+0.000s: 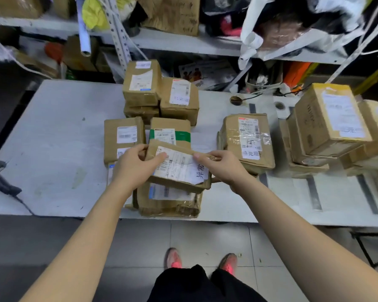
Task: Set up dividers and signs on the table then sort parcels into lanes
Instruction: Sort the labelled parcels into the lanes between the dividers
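A flat brown parcel (179, 168) with a white shipping label and a handwritten tag is held over the table's front middle. My left hand (135, 164) grips its left edge and my right hand (220, 166) grips its right edge. It hangs tilted above a crumpled parcel (168, 203) that lies at the table's front edge. Behind it lie a green-taped parcel (170, 131) and a labelled parcel (123, 138). A stack of parcels (159, 92) stands further back. One parcel (247, 140) lies to the right, and a taller pile (332, 127) fills the far right.
The white table (52, 138) carries dark tape strips (314, 195) on its right part. A black scanner with a cable (0, 179) lies at the left edge. Cluttered shelves (183, 42) stand behind the table. A tape roll (236, 100) lies near the back.
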`<state>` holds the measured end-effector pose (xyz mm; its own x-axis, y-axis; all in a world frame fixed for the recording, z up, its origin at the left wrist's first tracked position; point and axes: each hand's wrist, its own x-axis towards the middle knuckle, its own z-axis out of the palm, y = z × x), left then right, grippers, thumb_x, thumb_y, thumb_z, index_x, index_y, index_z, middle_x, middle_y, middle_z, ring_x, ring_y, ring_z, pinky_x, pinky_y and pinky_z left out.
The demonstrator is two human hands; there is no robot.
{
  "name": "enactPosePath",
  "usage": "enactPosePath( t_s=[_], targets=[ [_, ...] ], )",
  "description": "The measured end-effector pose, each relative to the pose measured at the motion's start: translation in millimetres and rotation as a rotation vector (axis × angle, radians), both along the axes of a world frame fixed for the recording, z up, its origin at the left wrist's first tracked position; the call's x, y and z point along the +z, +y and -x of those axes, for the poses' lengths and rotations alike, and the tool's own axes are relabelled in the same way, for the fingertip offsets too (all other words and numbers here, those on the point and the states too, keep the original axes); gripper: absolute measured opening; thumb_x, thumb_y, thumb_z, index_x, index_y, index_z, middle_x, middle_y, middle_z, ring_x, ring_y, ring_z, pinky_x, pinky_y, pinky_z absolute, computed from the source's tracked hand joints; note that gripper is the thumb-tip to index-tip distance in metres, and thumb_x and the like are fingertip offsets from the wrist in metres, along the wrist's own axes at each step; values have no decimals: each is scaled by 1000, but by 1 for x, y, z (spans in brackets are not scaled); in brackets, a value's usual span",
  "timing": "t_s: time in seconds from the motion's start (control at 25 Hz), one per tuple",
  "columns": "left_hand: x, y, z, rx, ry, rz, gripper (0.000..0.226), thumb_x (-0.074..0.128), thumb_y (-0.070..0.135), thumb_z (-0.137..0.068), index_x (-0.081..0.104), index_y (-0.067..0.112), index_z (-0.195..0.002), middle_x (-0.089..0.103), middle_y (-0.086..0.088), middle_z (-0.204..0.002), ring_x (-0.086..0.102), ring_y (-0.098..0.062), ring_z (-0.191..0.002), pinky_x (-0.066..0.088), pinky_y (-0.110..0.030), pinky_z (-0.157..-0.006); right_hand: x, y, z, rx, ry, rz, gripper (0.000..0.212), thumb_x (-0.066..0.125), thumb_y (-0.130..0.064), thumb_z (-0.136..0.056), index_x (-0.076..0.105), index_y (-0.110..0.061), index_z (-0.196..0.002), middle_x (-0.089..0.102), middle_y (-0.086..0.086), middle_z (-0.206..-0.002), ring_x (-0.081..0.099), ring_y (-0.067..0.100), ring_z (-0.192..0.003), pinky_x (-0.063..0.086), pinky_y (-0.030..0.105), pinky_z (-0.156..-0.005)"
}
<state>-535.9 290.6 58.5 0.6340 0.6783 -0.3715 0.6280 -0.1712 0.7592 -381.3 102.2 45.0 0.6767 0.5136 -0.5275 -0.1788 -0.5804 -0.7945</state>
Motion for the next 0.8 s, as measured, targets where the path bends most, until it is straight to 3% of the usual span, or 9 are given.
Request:
enactPosePath(
  t_s=[0.16,0.28,0.44,0.52,0.6,0.72,0.8],
  targets=[
    [29,-15,-44,28,-138,-112,68,73,80,-63,66,35,-113,72,11,-105,69,-16,-98,58,-48,-88,35,-29,-21,-106,-40,-108,35,87,-37,-79,75,-18,-106,79,0,-99,77,17,-90,65,36,-75],
    [75,-54,-94,-61,-227,-211,53,67,77,-71,67,35,-104,72,11,-102,67,-19,-99,56,-48,-89,70,-68,-50,-215,-197,-142,50,88,-46,-71,75,-22,-113,79,-3,-101,76,18,-93,64,40,-81],
    [138,-130,-160,-162,-413,-250,35,66,60,-86,71,33,-106,70,12,-92,66,-11,-88,52,-36,-75,133,-151,-93,-337,-298,-253,33,86,-39,-78,76,-15,-99,79,1,-90,76,11,-82,63,29,-72],
    [161,-182,-196,-225,-470,-267,30,66,57,-87,72,32,-102,70,13,-89,65,-7,-85,49,-31,-71,156,-209,-114,-394,-374,-271,37,85,-42,-80,77,-12,-100,80,4,-92,76,12,-84,62,33,-76],
    [178,-239,-229,-302,-511,-279,32,65,60,-84,73,33,-100,72,10,-92,67,-13,-87,54,-32,-71,170,-269,-135,-448,-397,-293,33,84,-43,-80,78,-16,-97,80,0,-89,77,17,-87,63,41,-80],
    [190,-325,-287,-421,-548,-242,12,69,53,-86,70,42,-92,71,14,-96,67,-16,-93,55,-39,-84,180,-363,-172,-544,-391,-325,28,83,-41,-83,76,-16,-95,80,-2,-85,77,15,-82,66,37,-72],
    [189,-382,-326,-514,-530,-246,20,69,56,-83,72,41,-96,71,12,-101,66,-18,-99,53,-43,-92,179,-423,-194,-617,-374,-326,26,84,-38,-82,75,-18,-96,80,-2,-88,77,14,-85,65,32,-71]
  ],
)
